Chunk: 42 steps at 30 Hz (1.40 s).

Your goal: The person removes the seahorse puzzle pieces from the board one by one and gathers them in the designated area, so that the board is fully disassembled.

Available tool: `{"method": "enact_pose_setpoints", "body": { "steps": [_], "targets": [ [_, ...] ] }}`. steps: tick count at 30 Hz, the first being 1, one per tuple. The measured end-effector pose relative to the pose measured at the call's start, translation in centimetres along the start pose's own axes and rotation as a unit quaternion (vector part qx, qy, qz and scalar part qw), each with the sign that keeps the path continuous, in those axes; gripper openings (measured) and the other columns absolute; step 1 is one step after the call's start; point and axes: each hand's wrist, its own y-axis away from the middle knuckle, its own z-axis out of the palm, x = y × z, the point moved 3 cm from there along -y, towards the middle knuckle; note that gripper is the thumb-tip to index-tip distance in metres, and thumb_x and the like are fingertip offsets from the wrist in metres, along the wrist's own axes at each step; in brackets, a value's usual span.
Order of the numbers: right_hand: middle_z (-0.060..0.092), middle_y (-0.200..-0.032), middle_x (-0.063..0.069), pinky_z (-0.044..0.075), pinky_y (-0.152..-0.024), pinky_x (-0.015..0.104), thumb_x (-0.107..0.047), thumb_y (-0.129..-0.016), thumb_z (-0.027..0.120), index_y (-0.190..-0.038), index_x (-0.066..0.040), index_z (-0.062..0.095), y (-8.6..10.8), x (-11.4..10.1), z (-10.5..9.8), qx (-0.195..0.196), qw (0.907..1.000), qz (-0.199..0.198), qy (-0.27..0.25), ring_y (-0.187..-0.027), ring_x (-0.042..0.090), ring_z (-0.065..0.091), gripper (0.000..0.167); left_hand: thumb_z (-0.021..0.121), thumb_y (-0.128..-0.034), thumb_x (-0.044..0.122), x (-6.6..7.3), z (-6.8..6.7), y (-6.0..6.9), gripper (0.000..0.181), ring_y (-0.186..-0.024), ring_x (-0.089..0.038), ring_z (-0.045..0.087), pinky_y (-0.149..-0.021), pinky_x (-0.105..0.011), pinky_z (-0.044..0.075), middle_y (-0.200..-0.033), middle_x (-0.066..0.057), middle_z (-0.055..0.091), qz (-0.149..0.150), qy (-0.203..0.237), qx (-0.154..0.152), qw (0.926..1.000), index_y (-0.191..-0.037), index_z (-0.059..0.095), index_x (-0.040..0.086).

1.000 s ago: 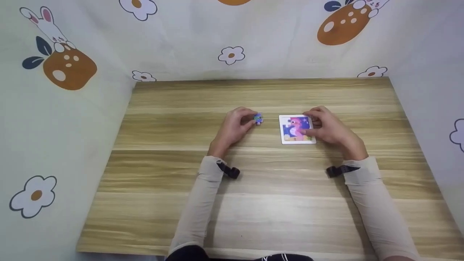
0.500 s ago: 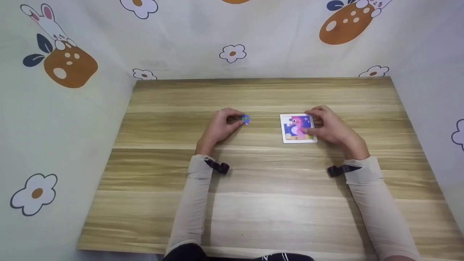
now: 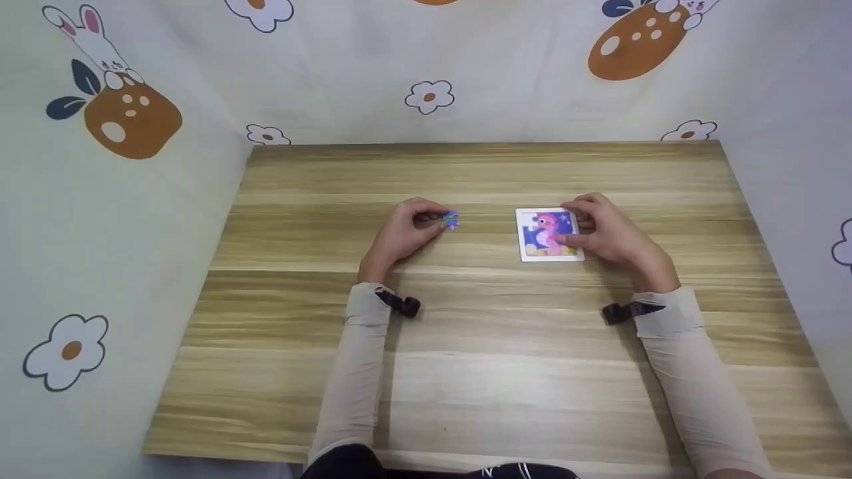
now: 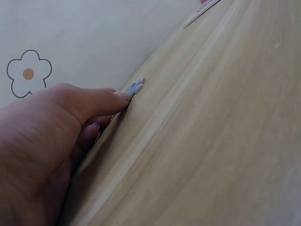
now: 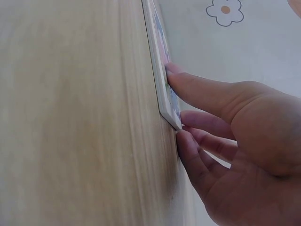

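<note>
A small blue and green puzzle piece (image 3: 451, 219) is pinched between the thumb and fingers of my left hand (image 3: 405, 233), low over the wood; in the left wrist view the piece (image 4: 135, 88) juts past the thumb tip. To its right lies a square white-framed puzzle (image 3: 550, 235) with a pink seahorse picture; a white gap shows at its upper left. My right hand (image 3: 609, 233) holds the frame's right side, thumb on the picture and fingers at the edge. The right wrist view shows the frame (image 5: 162, 96) flat on the wood under the thumb.
The wood-grain table (image 3: 299, 346) carries the puzzle. Pale cloth walls with flowers and oranges (image 3: 133, 120) stand at its back, left and right. A black strap with a small device (image 3: 403, 305) sits on the left wrist, and another (image 3: 622, 313) on the right wrist.
My left hand has moved left with the puzzle piece, away from the frame, and then stayed there. My right hand has kept its hold on the frame.
</note>
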Motion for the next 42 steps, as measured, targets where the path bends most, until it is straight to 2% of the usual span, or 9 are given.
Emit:
{"method": "enact_pose_setpoints", "body": {
  "steps": [8, 19, 25, 29, 33, 38, 42],
  "targets": [
    [0.049, -0.150, 0.024, 0.042, -0.122, 0.062, -0.026, -0.093, 0.088, -0.154, 0.001, 0.055, -0.1, 0.0, 0.0, -0.001, 1.0000, 0.007, -0.005, -0.135, 0.046, 0.055, 0.075, 0.082, -0.0977, 0.015, -0.2, 0.0, 0.1, 0.025, -0.112, -0.016, 0.073, -0.099, -0.033, 0.061, -0.123, -0.003, 0.078, -0.005, -0.005, 0.001, 1.0000, -0.123, 0.082, 0.014],
    [0.048, -0.151, 0.024, 0.041, -0.123, 0.062, -0.022, -0.094, 0.087, -0.155, 0.001, 0.055, -0.2, -0.1, 0.0, -0.004, 0.9999, 0.014, -0.009, -0.137, 0.045, 0.054, 0.073, 0.082, -0.0974, 0.015, -0.3, -0.2, 0.0, 0.024, -0.114, -0.017, 0.073, -0.102, -0.033, 0.060, -0.122, -0.004, 0.078, -0.005, 0.013, 0.010, 0.9998, -0.121, 0.082, 0.011],
    [0.047, -0.152, 0.027, 0.042, -0.122, 0.064, -0.021, -0.095, 0.085, -0.154, 0.003, 0.055, -0.2, -0.2, 0.0, -0.008, 1.0000, 0.000, -0.001, -0.136, 0.047, 0.053, 0.071, 0.079, -0.1001, 0.019, 0.0, -0.3, 0.0, 0.026, -0.111, -0.017, 0.074, -0.100, -0.033, 0.060, -0.121, -0.006, 0.078, -0.012, 0.049, 0.017, 0.9986, -0.124, 0.080, 0.009],
    [0.047, -0.153, 0.027, 0.041, -0.122, 0.065, -0.021, -0.095, 0.086, -0.154, 0.003, 0.054, -0.1, -0.2, -0.1, -0.010, 1.0000, 0.000, 0.000, -0.137, 0.048, 0.052, 0.071, 0.078, -0.1010, 0.024, 1.0, -0.1, -0.2, 0.028, -0.107, -0.017, 0.073, -0.099, -0.034, 0.060, -0.119, -0.005, 0.078, -0.022, 0.077, 0.032, 0.9963, -0.125, 0.080, 0.011],
    [0.046, -0.153, 0.027, 0.041, -0.122, 0.065, -0.023, -0.094, 0.086, -0.154, 0.003, 0.054, 0.0, -0.2, -0.2, -0.009, 0.9999, 0.005, -0.005, -0.138, 0.049, 0.052, 0.073, 0.077, -0.1016, 0.024, 2.9, 1.0, -0.8, 0.027, -0.108, -0.018, 0.074, -0.100, -0.036, 0.060, -0.121, -0.006, 0.078, -0.010, 0.087, 0.033, 0.9956, -0.125, 0.080, 0.010],
    [0.047, -0.152, 0.026, 0.041, -0.122, 0.065, -0.024, -0.094, 0.087, -0.155, 0.002, 0.053, 0.1, -0.2, -0.3, -0.006, 0.9999, 0.008, -0.002, -0.137, 0.048, 0.052, 0.075, 0.077, -0.1021, 0.022, 5.4, 3.5, -2.0, 0.026, -0.109, -0.018, 0.072, -0.102, -0.035, 0.058, -0.120, -0.005, 0.078, 0.004, 0.069, -0.007, 0.9976, -0.125, 0.079, 0.011],
    [0.048, -0.151, 0.025, 0.041, -0.122, 0.064, -0.026, -0.093, 0.087, -0.155, 0.001, 0.054, 0.0, -0.1, -0.1, -0.003, 1.0000, 0.005, 0.004, -0.136, 0.046, 0.053, 0.075, 0.077, -0.1015, 0.019, 6.5, 5.7, -2.9, 0.026, -0.109, -0.019, 0.073, -0.103, -0.032, 0.058, -0.121, -0.005, 0.079, 0.007, 0.054, -0.031, 0.9980, -0.126, 0.078, 0.009]
  ]
}}
